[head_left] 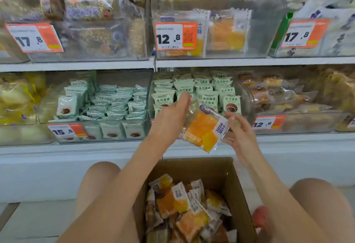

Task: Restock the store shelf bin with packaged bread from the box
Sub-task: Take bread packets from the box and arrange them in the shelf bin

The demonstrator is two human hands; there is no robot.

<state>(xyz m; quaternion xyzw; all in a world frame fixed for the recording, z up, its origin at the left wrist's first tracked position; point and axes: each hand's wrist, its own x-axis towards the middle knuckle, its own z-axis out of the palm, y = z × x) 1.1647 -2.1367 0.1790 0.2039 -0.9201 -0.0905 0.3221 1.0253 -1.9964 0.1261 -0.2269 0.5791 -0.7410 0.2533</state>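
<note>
Both arms reach forward, left hand (171, 117) and right hand (240, 133) raised, fingers curled.

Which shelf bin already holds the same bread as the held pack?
The upper middle bin, tagged 12.8: its orange packs match the held pack; the other bins hold different goods.

The box (194, 200) sits on the floor between the person's knees, in front of the shelving, with bread packets (184, 204) heaped in it; above the box, one bread packet (204, 128) is held between the left hand (170, 115) and the right hand (241, 133), before the lower shelf (76, 144); the shelf bin (211, 35) stands on the upper shelf (211, 62), above the hands, with two packets upright at its left; other bins flank it on both sides.
</note>
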